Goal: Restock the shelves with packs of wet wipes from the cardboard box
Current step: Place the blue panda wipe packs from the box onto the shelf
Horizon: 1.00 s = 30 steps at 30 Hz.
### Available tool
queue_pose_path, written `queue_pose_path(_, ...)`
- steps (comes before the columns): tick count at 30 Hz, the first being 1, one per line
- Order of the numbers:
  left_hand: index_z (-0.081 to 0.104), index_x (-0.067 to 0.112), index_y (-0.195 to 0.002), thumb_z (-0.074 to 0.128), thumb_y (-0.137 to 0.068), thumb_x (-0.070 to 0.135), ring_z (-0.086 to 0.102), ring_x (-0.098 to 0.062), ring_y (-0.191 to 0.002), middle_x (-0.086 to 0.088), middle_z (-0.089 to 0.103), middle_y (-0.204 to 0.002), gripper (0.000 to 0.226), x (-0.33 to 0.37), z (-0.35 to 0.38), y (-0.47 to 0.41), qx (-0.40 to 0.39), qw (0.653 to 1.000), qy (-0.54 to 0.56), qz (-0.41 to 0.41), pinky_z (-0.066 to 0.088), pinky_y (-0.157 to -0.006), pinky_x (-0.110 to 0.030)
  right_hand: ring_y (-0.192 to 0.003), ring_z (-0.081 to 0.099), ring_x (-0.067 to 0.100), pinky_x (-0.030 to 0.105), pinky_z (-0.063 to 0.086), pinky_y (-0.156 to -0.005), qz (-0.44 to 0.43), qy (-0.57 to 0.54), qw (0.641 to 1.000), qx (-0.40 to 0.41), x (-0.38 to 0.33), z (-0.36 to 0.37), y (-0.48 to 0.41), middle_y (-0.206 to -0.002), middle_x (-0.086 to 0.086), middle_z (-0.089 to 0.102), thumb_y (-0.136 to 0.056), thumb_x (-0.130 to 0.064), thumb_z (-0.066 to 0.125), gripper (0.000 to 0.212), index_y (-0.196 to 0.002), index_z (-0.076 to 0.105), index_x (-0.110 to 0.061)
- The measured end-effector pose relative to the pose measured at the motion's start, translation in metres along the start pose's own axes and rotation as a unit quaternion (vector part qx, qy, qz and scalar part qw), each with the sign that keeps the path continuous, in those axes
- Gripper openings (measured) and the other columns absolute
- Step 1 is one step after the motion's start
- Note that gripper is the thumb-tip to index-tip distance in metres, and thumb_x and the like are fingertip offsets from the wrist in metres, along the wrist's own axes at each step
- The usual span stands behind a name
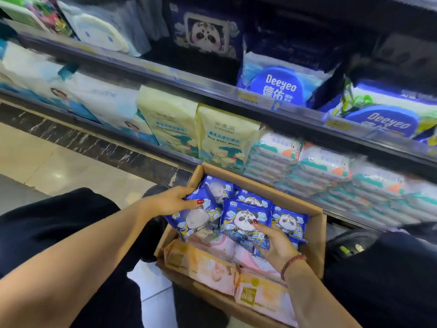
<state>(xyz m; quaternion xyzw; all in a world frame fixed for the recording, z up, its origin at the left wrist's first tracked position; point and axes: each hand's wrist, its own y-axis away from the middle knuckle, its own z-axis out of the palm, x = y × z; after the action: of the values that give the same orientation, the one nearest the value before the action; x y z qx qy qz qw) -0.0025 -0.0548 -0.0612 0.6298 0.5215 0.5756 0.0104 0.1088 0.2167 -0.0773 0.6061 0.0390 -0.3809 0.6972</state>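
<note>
An open cardboard box [315,235] sits on the floor below the shelves. Inside it lie several blue panda-print wet wipe packs [289,221] and, nearer to me, pink and orange packs [203,266]. My left hand [173,200] grips a tilted blue panda pack [196,220] at the box's left side. My right hand [274,245] holds the lower edge of another blue panda pack [243,221] in the middle of the box. A red bead bracelet circles my right wrist.
The bottom shelf [179,159] right behind the box holds yellow baby wipe bags [224,138] and stacked white packs [324,166]. Above it, a shelf carries Deeyeo packs [281,88] and a dark panda pack [208,31]. Tiled floor [35,162] lies left. My dark-trousered knees flank the box.
</note>
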Motion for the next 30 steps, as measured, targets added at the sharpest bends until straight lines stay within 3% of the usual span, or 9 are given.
queue_pose_path(4, 0.061, 0.01, -0.117, 0.065, -0.087, 0.028, 0.07, -0.028, -0.092, -0.013, 0.071, -0.109, 0.035, 0.031, -0.012, 0.035, 0.004, 0.979, 0.2, -0.037, 0.06, -0.075, -0.035, -0.122, 0.051, 0.014, 0.049, 0.046, -0.101, -0.041, -0.034, 0.998, -0.031, -0.02, 0.008, 0.023, -0.142, -0.001, 0.048, -0.084, -0.005, 0.068, 0.053, -0.133, 0.048, -0.011)
queue_pose_path(7, 0.067, 0.011, -0.108, 0.083, -0.057, 0.045, 0.072, -0.026, -0.087, -0.013, 0.072, -0.105, 0.064, 0.056, -0.019, 0.062, -0.016, 0.952, 0.305, -0.012, 0.06, -0.067, -0.034, -0.113, 0.062, 0.024, 0.045, 0.052, -0.091, -0.082, -0.01, 0.994, -0.069, -0.04, 0.021, 0.051, -0.124, 0.01, 0.066, -0.068, -0.016, 0.08, 0.056, -0.12, 0.061, -0.009)
queue_pose_path(10, 0.065, 0.007, -0.114, 0.085, -0.058, 0.039, 0.071, -0.028, -0.09, -0.017, 0.07, -0.111, 0.068, 0.082, -0.022, 0.082, -0.006, 0.928, 0.372, 0.02, 0.06, -0.074, -0.039, -0.11, 0.064, 0.033, 0.037, 0.058, -0.077, -0.126, -0.03, 0.989, -0.077, -0.06, 0.028, 0.078, -0.117, 0.017, 0.069, -0.064, -0.02, 0.078, 0.067, -0.125, 0.058, -0.002)
queue_pose_path(14, 0.065, 0.002, -0.106, 0.081, -0.066, 0.015, 0.072, -0.028, -0.081, -0.019, 0.072, -0.1, 0.044, 0.122, -0.015, 0.106, -0.003, 0.9, 0.429, 0.072, 0.06, -0.07, -0.039, -0.1, 0.068, 0.03, 0.041, 0.053, -0.089, -0.203, -0.044, 0.975, -0.083, -0.091, 0.034, 0.119, -0.11, 0.017, 0.071, -0.068, -0.021, 0.079, 0.061, -0.121, 0.061, 0.003)
queue_pose_path(16, 0.065, 0.001, -0.1, 0.079, -0.057, 0.0, 0.072, -0.027, -0.07, -0.02, 0.073, -0.089, 0.046, 0.144, -0.01, 0.118, 0.004, 0.896, 0.433, 0.1, 0.06, -0.062, -0.035, -0.09, 0.07, 0.024, 0.037, 0.056, -0.079, -0.252, -0.047, 0.964, -0.073, -0.108, 0.034, 0.141, -0.103, 0.014, 0.074, -0.074, -0.016, 0.072, 0.047, -0.116, 0.063, 0.002)
queue_pose_path(20, 0.062, 0.0, -0.097, 0.068, -0.063, -0.012, 0.07, -0.027, -0.057, -0.02, 0.073, -0.076, 0.036, 0.194, -0.009, 0.143, 0.02, 0.876, 0.455, 0.161, 0.059, -0.051, -0.033, -0.076, 0.072, 0.022, 0.03, 0.059, -0.058, -0.325, -0.076, 0.94, -0.066, -0.139, 0.034, 0.184, -0.095, 0.014, 0.074, -0.067, -0.013, 0.072, 0.057, -0.119, 0.058, 0.004)
queue_pose_path(24, 0.062, 0.002, -0.106, 0.08, -0.039, 0.006, 0.071, -0.028, -0.064, -0.021, 0.073, -0.087, 0.07, 0.243, -0.016, 0.162, 0.038, 0.879, 0.422, 0.221, 0.059, -0.055, -0.035, -0.109, 0.065, 0.033, 0.036, 0.06, -0.072, -0.378, -0.117, 0.917, -0.054, -0.166, 0.032, 0.224, -0.123, 0.019, 0.064, -0.049, -0.022, 0.092, 0.104, -0.138, 0.043, 0.001)
queue_pose_path(26, 0.057, 0.008, -0.112, 0.079, -0.047, 0.006, 0.071, -0.026, -0.063, -0.016, 0.073, -0.088, 0.069, 0.267, -0.019, 0.171, 0.087, 0.875, 0.409, 0.243, 0.057, -0.053, -0.031, -0.113, 0.062, 0.036, 0.035, 0.06, -0.07, -0.413, -0.12, 0.901, -0.064, -0.177, 0.033, 0.249, -0.121, 0.019, 0.066, -0.045, -0.029, 0.092, 0.099, -0.131, 0.053, 0.001)
queue_pose_path(30, 0.06, 0.01, -0.1, 0.081, -0.051, 0.011, 0.069, -0.023, -0.062, -0.014, 0.072, -0.084, 0.054, 0.311, -0.027, 0.19, 0.127, 0.844, 0.431, 0.291, 0.052, -0.059, -0.029, -0.086, 0.073, 0.025, 0.03, 0.06, -0.062, -0.481, -0.096, 0.866, -0.1, -0.202, 0.036, 0.292, -0.107, 0.016, 0.072, -0.065, -0.021, 0.073, 0.061, -0.121, 0.061, 0.0)
